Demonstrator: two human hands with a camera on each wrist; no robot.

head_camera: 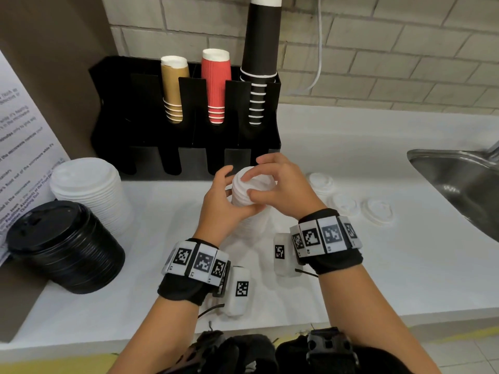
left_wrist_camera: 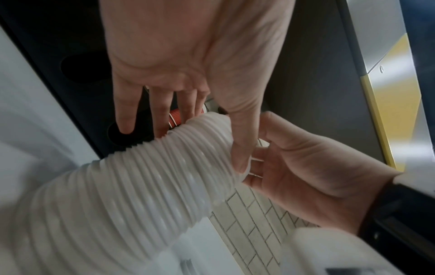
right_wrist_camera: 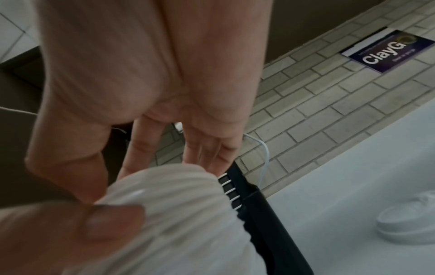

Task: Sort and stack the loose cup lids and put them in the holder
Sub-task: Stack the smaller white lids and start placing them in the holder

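A tall stack of small white lids (head_camera: 241, 197) stands on the white counter in front of the black holder (head_camera: 189, 160). My left hand (head_camera: 237, 184) grips the stack's side, thumb in front and fingers behind. From above, my right hand (head_camera: 247, 188) holds the top of the stack, fingers over the top lid and thumb against its side. The left wrist view shows the ribbed stack (left_wrist_camera: 141, 176) with my left thumb pressed on it. In the right wrist view my fingers reach over the stack's top (right_wrist_camera: 176, 201). Three loose white lids (head_camera: 345, 203) lie to the right.
A wide stack of larger white lids (head_camera: 89, 190) and a stack of black lids (head_camera: 64, 247) stand at the left. The holder's upper slots hold tan, red and black cups (head_camera: 216, 85). A steel sink (head_camera: 459, 179) is at the right. A printed sheet leans at the far left.
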